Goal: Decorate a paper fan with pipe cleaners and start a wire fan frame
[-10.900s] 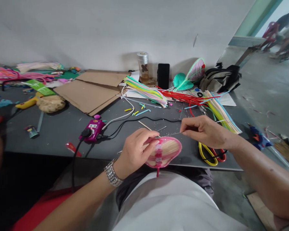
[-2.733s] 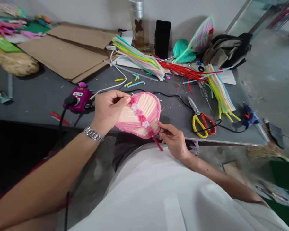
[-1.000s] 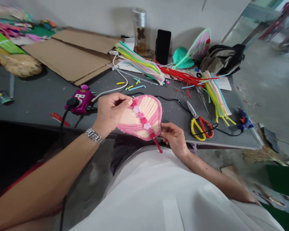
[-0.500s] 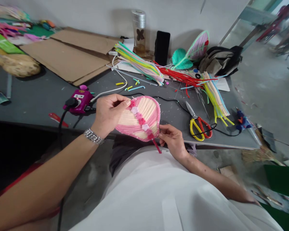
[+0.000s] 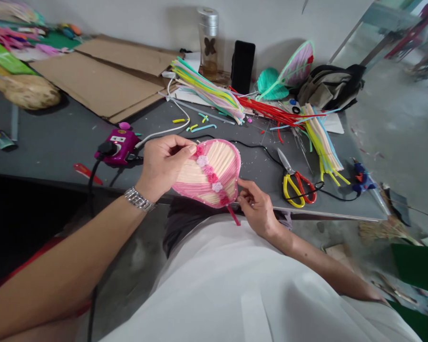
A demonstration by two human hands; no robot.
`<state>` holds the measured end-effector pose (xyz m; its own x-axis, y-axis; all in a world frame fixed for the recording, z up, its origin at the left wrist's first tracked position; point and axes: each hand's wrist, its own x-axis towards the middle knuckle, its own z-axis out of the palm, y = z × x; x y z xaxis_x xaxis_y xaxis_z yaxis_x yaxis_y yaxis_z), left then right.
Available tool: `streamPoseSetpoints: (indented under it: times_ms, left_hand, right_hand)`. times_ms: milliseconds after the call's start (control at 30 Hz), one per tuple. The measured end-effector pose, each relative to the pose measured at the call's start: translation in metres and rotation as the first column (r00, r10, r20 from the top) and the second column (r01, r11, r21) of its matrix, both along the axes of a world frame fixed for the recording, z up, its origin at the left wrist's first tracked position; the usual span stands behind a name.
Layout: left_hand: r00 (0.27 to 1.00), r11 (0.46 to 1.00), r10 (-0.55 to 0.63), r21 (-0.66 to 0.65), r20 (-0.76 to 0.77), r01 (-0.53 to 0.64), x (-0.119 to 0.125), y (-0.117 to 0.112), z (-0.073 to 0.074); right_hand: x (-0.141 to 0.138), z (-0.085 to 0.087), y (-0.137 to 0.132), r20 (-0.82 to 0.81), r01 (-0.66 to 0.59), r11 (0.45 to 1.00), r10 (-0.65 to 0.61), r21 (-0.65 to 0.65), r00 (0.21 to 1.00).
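A pink and cream hand fan [image 5: 223, 164], made of ridged strips, is held over the table's front edge. A row of pink and lilac flowers [image 5: 212, 178] crosses its face, and a short dark pink handle [image 5: 234, 216] points down toward my lap. My left hand [image 5: 166, 164], with a metal watch on its wrist, pinches the fan's upper left edge beside the top flower; part of that edge is covered by my fingers. Close to the handle, my right hand [image 5: 256, 202] has thumb and curled fingers at the fan's lower right rim.
Scissors [image 5: 295, 183] and a blue glue gun [image 5: 364, 178] lie to the right. Pipe cleaner bundles [image 5: 210, 90], a phone [image 5: 243, 66], a bottle [image 5: 209, 45] and a leaf-shaped piece [image 5: 296, 66] stand behind. Cardboard [image 5: 92, 85] and a purple power socket [image 5: 119, 145] are left.
The view has shifted slightly, and the fan sits a little further right in the picture. Both hands keep nearly the same places on it; the right fingers look slightly looser at the rim.
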<state>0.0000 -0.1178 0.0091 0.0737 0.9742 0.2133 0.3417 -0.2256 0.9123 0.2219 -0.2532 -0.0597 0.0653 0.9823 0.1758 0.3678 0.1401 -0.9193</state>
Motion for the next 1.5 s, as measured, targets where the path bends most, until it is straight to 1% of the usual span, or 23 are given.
streamPoseSetpoints:
  times_ms: [100, 167, 300, 433, 533, 633, 733, 833, 967, 1100, 1300, 1400, 1500]
  left_hand:
    - [1.000, 1.000, 0.000, -0.005, 0.001, 0.000, -0.001, 0.001, -0.002]
    - [1.000, 1.000, 0.001, -0.006, -0.007, -0.001, -0.001, 0.001, -0.002]
    - [0.999, 1.000, 0.009, -0.009, -0.036, -0.009, -0.001, 0.000, -0.001]
    - [1.000, 1.000, 0.020, -0.010, -0.016, -0.020, -0.001, 0.000, -0.003]
    - [0.999, 0.999, 0.028, -0.021, -0.015, -0.028, -0.001, 0.002, -0.007]
    - [1.000, 0.999, 0.026, -0.029, -0.005, -0.026, -0.001, 0.004, -0.009]
    - [1.000, 0.999, 0.019, -0.048, -0.002, -0.019, -0.001, 0.005, -0.010]
    - [1.000, 0.998, 0.004, -0.060, 0.002, -0.004, 0.001, 0.005, -0.008]
    - [1.000, 0.997, -0.002, -0.074, -0.006, 0.002, 0.002, 0.006, -0.005]
    - [1.000, 0.997, -0.020, -0.069, 0.000, 0.020, 0.002, 0.007, -0.005]
    - [1.000, 0.998, -0.001, -0.064, -0.024, -0.001, 0.000, 0.008, -0.007]
    - [0.999, 0.998, 0.018, -0.063, -0.032, -0.020, -0.002, 0.009, -0.008]
    - [1.000, 0.997, 0.021, -0.075, -0.013, -0.022, -0.002, 0.008, -0.010]
  right_hand:
    - [0.003, 0.001, 0.002, 0.027, -0.022, 1.000, 0.022, -0.002, 0.999]
    - [0.003, 0.002, 0.003, -0.009, -0.032, 0.999, 0.032, -0.019, 0.999]
    - [-0.001, 0.004, 0.004, -0.150, -0.049, 0.995, 0.035, -0.086, 0.988]
    - [-0.005, 0.002, 0.004, -0.317, -0.066, 0.983, 0.008, -0.172, 0.948]
    - [-0.006, -0.003, 0.002, -0.364, -0.048, 0.985, -0.016, -0.167, 0.931]
    - [-0.005, -0.007, -0.001, -0.315, -0.033, 0.994, -0.003, -0.108, 0.949]
    - [-0.002, -0.010, -0.005, -0.188, -0.027, 1.000, 0.025, -0.006, 0.982]
    - [0.002, -0.012, -0.006, -0.037, -0.023, 0.996, 0.026, 0.090, 0.999]
    - [0.007, -0.014, -0.006, 0.078, -0.043, 0.989, 0.031, 0.145, 0.996]
    - [0.007, -0.014, -0.004, 0.062, -0.051, 0.988, 0.042, 0.149, 0.997]
    - [0.004, -0.012, -0.001, -0.025, 0.012, 0.998, -0.011, 0.060, 1.000]
    - [0.006, -0.012, -0.002, -0.060, 0.050, 0.998, -0.048, 0.048, 0.997]
    - [0.007, -0.013, -0.003, -0.059, 0.077, 0.996, -0.074, 0.050, 0.996]
